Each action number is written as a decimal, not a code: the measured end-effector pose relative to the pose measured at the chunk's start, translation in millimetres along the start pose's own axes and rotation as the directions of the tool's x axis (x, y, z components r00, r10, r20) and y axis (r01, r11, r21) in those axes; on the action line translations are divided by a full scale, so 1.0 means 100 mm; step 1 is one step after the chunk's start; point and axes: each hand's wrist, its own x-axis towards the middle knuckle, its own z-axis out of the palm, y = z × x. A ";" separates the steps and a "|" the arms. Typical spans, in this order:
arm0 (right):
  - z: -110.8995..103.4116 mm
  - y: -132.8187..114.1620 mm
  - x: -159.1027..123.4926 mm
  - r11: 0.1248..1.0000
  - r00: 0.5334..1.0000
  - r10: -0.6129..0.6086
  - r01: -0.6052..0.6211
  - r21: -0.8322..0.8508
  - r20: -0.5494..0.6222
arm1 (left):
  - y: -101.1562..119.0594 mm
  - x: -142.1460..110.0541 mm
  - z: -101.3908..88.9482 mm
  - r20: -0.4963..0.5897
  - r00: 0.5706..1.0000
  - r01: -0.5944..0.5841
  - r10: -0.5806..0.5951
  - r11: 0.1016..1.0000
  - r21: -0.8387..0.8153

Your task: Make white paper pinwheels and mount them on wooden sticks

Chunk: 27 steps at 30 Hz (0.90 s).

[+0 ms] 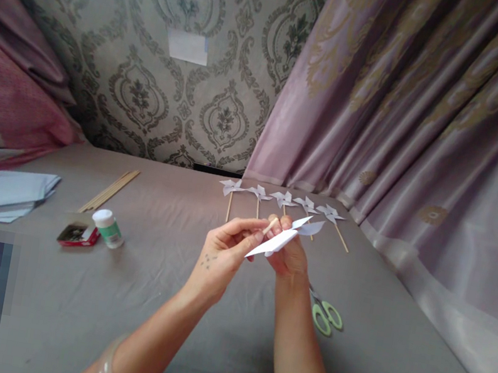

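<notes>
In front of me, my left hand (224,252) is closed, its thumb and fingers pinching a pale wooden stick (270,226), seen nearly end-on. My right hand (293,257) is closed around a white paper pinwheel (275,244), whose folded blades stick out to both sides. The stick's tip lies against the right fingertips, close to the paper; where the two meet is hidden by the fingers. Beyond the hands, several finished-looking pinwheels on sticks (283,200) lie in a row. Green-handled scissors (325,317) rest beside my right forearm, their blades partly covered by it.
On the left of the cloth-covered table (136,314) are a stack of white paper (2,193), a bundle of wooden sticks (109,190), a small red box of little metal pieces (78,235) and a white-capped glue bottle (108,228). Curtains (409,143) border the right side.
</notes>
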 end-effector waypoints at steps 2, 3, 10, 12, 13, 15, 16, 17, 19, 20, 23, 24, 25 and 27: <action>0.00 0.00 -0.01 1.000 1.000 -0.008 0.008 0.003 0.010 | 0.00 0.00 0.01 0.001 1.000 0.002 -0.002 1.000 0.001; 0.00 0.00 -0.01 1.000 1.000 -0.011 0.011 -0.001 0.009 | 0.00 0.00 0.01 0.002 1.000 0.004 -0.004 1.000 -0.001; 0.00 0.01 -0.01 0.999 0.999 0.047 -0.047 0.020 -0.004 | 0.03 0.00 0.02 0.029 1.000 -0.001 0.000 1.000 0.008; 0.01 0.00 -0.01 0.999 1.000 0.019 -0.020 0.029 0.016 | 0.03 -0.01 0.02 0.033 0.999 -0.007 0.007 1.000 0.014; 0.01 0.00 -0.01 1.000 1.000 0.002 -0.003 0.031 0.024 | 0.03 -0.01 0.02 0.037 0.999 -0.011 0.011 1.000 0.016; 0.01 0.00 -0.01 0.999 0.999 -0.020 0.019 0.039 0.034 | 0.04 -0.02 0.02 0.046 0.999 -0.018 0.017 1.000 0.025; 0.01 0.00 -0.01 0.999 0.999 -0.020 0.018 0.041 0.041 | 0.04 -0.02 0.01 0.050 0.999 -0.021 0.020 0.999 0.032; 0.01 0.00 -0.02 0.999 0.999 -0.019 0.016 0.042 0.050 | 0.04 -0.02 0.01 0.055 0.998 -0.026 0.024 0.999 0.038; 0.00 0.00 -0.02 0.999 0.998 -0.016 0.014 0.034 0.062 | 0.04 -0.03 0.01 0.068 0.997 -0.034 0.031 0.998 0.048; -0.01 0.00 -0.02 1.000 0.998 -0.018 0.017 0.026 0.058 | 0.04 -0.03 0.00 0.075 0.997 -0.040 0.036 0.998 0.051; -0.03 0.01 -0.03 1.000 1.000 -0.014 0.014 -0.008 0.014 | 0.06 -0.04 0.01 0.087 0.995 -0.053 0.048 0.997 0.055; -0.03 0.01 -0.02 1.000 1.000 -0.010 0.010 -0.017 -0.002 | 0.06 -0.04 0.01 0.087 0.995 -0.052 0.047 0.997 0.058; -0.04 0.01 -0.02 1.000 1.000 -0.007 0.007 -0.022 -0.015 | 0.07 -0.05 0.01 0.084 0.995 -0.049 0.044 0.997 0.061; -0.03 0.01 -0.02 1.000 1.000 -0.010 0.010 -0.020 -0.019 | 0.07 -0.05 0.02 0.082 0.996 -0.042 0.036 0.997 0.064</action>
